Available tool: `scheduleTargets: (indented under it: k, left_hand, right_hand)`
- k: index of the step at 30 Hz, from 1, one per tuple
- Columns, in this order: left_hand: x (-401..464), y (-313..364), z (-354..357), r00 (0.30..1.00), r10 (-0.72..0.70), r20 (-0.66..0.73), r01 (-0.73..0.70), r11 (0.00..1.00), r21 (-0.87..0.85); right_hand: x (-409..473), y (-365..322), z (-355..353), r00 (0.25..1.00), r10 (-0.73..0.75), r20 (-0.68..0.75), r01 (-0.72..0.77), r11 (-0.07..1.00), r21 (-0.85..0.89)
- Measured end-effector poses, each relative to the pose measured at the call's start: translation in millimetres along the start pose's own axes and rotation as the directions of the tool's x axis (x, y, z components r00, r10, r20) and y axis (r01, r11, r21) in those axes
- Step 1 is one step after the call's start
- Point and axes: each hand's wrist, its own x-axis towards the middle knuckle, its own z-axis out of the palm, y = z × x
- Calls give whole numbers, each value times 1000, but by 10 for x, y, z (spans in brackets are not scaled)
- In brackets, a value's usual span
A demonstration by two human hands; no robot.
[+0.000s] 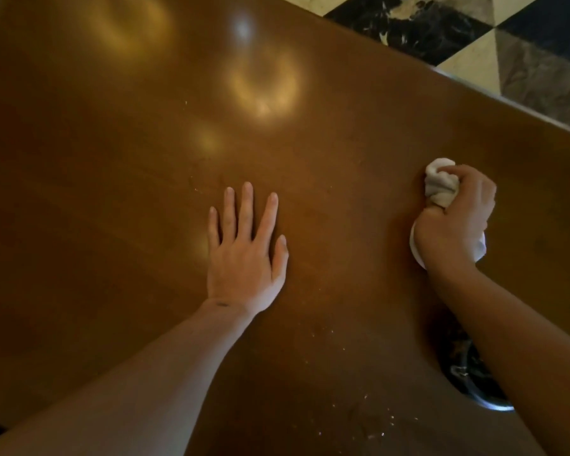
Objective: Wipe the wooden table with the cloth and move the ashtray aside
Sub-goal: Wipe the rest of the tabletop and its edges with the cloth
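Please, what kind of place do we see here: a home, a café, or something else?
Hard to tell for sure; perhaps a café, bar or lobby. A large polished wooden table, a black-and-white marble floor beyond its edge, and a dark ashtray under the right forearm suggest that.

The brown wooden bench (pixel 145 192) is smooth and glossy; the bunched white cloth (pixel 440 187) looks soft, matt; the dark round ashtray (pixel 477 386) is perhaps metal-rimmed.

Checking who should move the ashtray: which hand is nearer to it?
Right. The right hand, gripping the cloth, has its forearm crossing over the ashtray; the left hand lies flat on the table, farther away.
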Motion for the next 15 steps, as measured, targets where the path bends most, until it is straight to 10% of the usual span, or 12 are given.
scheduleTargets:
  k: [15]
  left_hand:
    - [-11,-1,-16,1000,-2,-20,2,1000,-6]
  right_hand:
    - [370,-704,467,969,-221,109,215,974,67]
